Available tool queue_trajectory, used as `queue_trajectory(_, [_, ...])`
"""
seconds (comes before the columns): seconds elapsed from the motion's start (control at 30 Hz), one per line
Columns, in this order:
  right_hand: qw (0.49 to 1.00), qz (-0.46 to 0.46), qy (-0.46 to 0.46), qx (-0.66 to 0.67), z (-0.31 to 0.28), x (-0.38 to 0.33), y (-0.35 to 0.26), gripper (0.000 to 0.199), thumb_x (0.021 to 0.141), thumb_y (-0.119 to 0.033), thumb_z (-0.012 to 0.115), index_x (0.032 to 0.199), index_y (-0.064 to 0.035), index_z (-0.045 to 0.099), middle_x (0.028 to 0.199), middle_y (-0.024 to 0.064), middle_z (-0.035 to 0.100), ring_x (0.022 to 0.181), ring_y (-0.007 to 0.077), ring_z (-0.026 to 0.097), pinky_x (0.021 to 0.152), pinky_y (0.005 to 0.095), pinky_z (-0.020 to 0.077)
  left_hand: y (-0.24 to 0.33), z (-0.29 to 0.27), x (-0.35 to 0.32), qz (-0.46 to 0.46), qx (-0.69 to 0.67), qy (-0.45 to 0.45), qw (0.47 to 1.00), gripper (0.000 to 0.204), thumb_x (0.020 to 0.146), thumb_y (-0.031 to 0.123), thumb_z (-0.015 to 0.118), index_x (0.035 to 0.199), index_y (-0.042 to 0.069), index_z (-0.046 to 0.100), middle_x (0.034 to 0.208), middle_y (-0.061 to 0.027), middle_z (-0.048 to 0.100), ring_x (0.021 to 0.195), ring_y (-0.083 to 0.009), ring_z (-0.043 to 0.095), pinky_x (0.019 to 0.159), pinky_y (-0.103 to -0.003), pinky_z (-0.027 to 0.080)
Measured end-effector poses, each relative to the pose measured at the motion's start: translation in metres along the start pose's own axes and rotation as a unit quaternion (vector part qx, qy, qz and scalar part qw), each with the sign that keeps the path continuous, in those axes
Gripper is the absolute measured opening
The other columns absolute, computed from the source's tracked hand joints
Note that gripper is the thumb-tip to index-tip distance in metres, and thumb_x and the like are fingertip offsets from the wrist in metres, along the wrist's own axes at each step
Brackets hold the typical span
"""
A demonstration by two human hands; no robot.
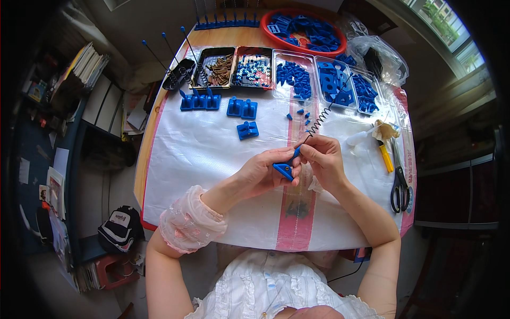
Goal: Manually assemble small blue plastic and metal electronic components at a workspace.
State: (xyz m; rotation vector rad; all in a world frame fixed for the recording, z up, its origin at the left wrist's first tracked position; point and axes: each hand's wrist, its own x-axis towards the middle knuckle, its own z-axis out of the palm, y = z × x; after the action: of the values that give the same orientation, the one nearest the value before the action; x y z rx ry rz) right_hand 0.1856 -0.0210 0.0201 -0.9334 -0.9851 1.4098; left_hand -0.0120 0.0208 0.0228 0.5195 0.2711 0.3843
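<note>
Nearest, over the white plastic sheet [202, 154] with its pink stripe, both hands meet at mid-table. The left hand [260, 175] pinches a small blue plastic wedge-shaped part [284, 170] between thumb and fingers, holding it just above the sheet. The right hand [324, 159] has its fingertips pressed together on the near end of a thin coiled wire spring [319, 122], whose far end trails up toward the trays. This looks like the fitting step: seating the spring's end into the blue part. The next move seems to call for steady alignment and a firm push, with the left grip kept tight. To the right lie black-handled scissors [399, 186] and a yellow-handled tool [385, 157]. Farther off sit finished blue assemblies [241, 108], then trays of screws [219, 68] and blue parts [295, 77], and a red bowl [340, 45]
</note>
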Motion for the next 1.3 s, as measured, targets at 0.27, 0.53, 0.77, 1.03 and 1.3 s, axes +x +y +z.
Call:
queue_trajectory(0.27, [1.0, -0.008, 0.006, 0.003, 0.002, 0.003, -0.001, 0.01, 0.091, -0.005, 0.071, 0.097, 0.003, 0.074, 0.082, 0.0049, 0.07, 0.074, 0.0097, 0.06, 0.068, 0.0248, 0.0481, -0.005, 0.002, 0.003, 0.083, 0.11, 0.042, 0.99, 0.022, 0.106, 0.025, 0.05, 0.11, 0.005, 0.058, 0.092, -0.0036, 0.061, 0.085, -0.0123, 0.062, 0.078, -0.028, 0.052])
queue_trajectory(0.53, [0.998, -0.028, 0.028, -0.055, 0.001, 0.005, 0.003, 0.008, 0.089, -0.004, 0.075, 0.095, 0.0008, 0.074, 0.078, 0.0026, 0.068, 0.071, 0.0066, 0.059, 0.064, 0.0216, 0.0461, -0.006, 0.009, -0.001, 0.208, 0.462, 0.151, 0.849, 0.019, 0.106, 0.017, 0.048, 0.106, 0.002, 0.062, 0.092, -0.0011, 0.063, 0.084, -0.0067, 0.056, 0.074, -0.021, 0.044])
queue_trajectory(0.77, [0.994, -0.048, 0.026, -0.092, 0.002, 0.003, -0.004, 0.008, 0.087, -0.005, 0.077, 0.092, 0.0012, 0.074, 0.077, 0.0029, 0.069, 0.07, 0.0074, 0.06, 0.063, 0.0222, 0.0463, -0.01, 0.004, 0.001, 0.197, 0.375, 0.106, 0.899, 0.021, 0.107, 0.02, 0.049, 0.107, 0.003, 0.062, 0.091, -0.0005, 0.061, 0.086, -0.0075, 0.057, 0.078, -0.023, 0.045])
queue_trajectory(1.03, [0.997, -0.049, 0.021, -0.059, 0.002, 0.003, -0.006, 0.008, 0.087, -0.005, 0.076, 0.089, 0.0021, 0.074, 0.076, 0.0043, 0.069, 0.068, 0.0085, 0.06, 0.062, 0.0228, 0.0458, -0.013, 0.003, 0.002, 0.194, 0.334, 0.082, 0.919, 0.022, 0.107, 0.021, 0.048, 0.108, 0.003, 0.06, 0.093, -0.0002, 0.061, 0.087, -0.0068, 0.056, 0.079, -0.023, 0.044])
queue_trajectory(1.3, [0.996, -0.053, 0.062, -0.039, 0.002, 0.006, -0.007, 0.009, 0.09, -0.005, 0.074, 0.093, 0.0036, 0.076, 0.075, 0.005, 0.069, 0.067, 0.0098, 0.061, 0.06, 0.0232, 0.0455, -0.015, 0.008, 0.001, 0.198, 0.413, 0.131, 0.879, 0.019, 0.108, 0.02, 0.045, 0.106, 0.006, 0.057, 0.089, 0.0028, 0.054, 0.08, -0.0047, 0.046, 0.072, -0.02, 0.039])
